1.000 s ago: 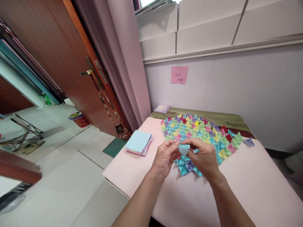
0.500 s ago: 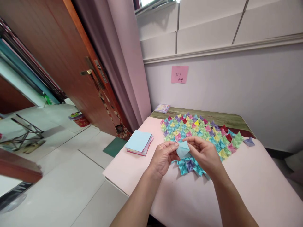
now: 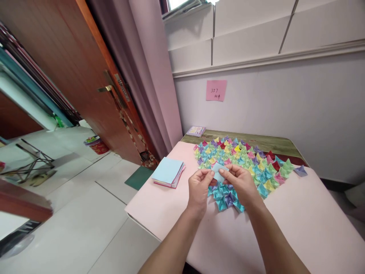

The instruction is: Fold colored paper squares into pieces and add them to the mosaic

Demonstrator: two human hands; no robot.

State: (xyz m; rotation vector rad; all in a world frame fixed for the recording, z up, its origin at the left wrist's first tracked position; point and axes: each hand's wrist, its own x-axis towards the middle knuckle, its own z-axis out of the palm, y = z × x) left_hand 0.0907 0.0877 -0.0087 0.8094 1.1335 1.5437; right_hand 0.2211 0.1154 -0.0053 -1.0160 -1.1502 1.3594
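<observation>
Head cam — L hand (image 3: 199, 188), R hand (image 3: 242, 184) pinching blue paper (image 3: 218, 171) — tabletop (image 3: 308, 217) extending R, paper stack (image 3: 168, 170) nr its L edge

Paper stack (image 3: 168, 170) on surface (image 3: 299, 220), left side. Cluster of folded pieces (image 3: 242, 155) on surface, centre toward back, right of stack. Lone folded piece (image 3: 300, 171) just right of cluster. Packet (image 3: 196, 131) at surface's back left corner. Held paper (image 3: 219, 172) between left grip (image 3: 200, 186) and right grip (image 3: 241, 183), above cluster's near part. Wall (image 3: 285, 99) behind surface, note (image 3: 216, 90) on it. Curtain (image 3: 154, 76) left of wall, door (image 3: 85, 76) left of curtain. Mat (image 3: 139, 178) on floor (image 3: 71, 228), left of surface.
</observation>
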